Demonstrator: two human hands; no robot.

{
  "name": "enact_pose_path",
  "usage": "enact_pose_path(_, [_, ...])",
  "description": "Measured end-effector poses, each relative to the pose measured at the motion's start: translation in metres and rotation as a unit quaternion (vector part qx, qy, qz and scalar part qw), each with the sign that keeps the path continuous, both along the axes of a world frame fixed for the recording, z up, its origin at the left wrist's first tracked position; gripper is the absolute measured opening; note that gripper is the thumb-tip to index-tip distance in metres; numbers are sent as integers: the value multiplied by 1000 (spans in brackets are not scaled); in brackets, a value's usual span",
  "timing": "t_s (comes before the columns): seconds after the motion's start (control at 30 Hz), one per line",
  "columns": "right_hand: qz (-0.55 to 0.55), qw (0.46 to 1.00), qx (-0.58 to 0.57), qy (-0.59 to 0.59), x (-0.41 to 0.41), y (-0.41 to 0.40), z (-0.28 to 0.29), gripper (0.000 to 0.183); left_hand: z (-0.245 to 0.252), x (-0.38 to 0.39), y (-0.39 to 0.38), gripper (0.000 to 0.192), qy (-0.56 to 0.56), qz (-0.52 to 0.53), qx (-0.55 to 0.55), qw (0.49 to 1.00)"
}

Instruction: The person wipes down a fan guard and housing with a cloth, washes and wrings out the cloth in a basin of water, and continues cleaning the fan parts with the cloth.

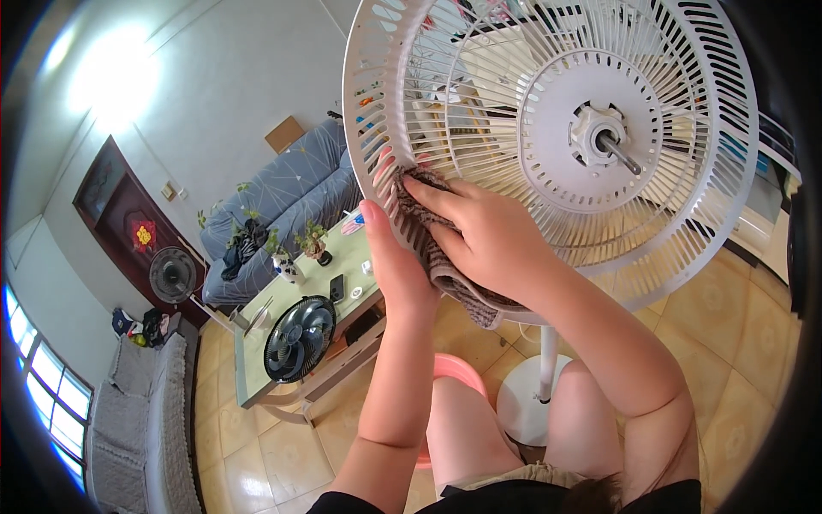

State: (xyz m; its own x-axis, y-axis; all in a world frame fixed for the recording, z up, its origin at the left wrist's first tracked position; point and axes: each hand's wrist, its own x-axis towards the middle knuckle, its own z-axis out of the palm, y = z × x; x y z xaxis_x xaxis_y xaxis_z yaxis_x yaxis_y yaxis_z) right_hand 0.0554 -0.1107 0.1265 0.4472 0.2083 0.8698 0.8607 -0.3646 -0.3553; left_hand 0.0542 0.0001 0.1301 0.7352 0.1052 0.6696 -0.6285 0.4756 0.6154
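Note:
A white rear grille [648,283] of a pedestal fan stands upright before me, its blades off. At its centre a metal motor shaft [620,153] pokes out of a white ring nut [597,132]. My left hand [401,263] grips the grille's left rim, thumb in front and fingertips showing behind the slots. With my right hand [491,238] I press a brown ribbed cloth [443,257] against the inner side of the slotted rim, at the lower left. Part of the cloth hangs below my right hand. The fan's pole [548,360] runs down to a round white base [523,411] between my knees.
Partly behind my leg is a pink basin [459,369]. On the left, a low table [347,257] carries a black fan grille with blades [300,339], a phone [337,288] and potted plants. Another standing fan [173,275], a blue-covered sofa [282,173] and a grey sofa [138,398] stand beyond.

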Motion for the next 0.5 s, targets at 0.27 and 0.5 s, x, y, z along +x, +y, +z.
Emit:
enact_pose_path(0.27, [203,975,16,87,-5,-5,-1,46,-10,8,13,74,14,10,7,1000])
enact_pose_path(0.5, [35,990,-37,133,-9,-6,8,43,-5,9,7,69,32,31,-22,999])
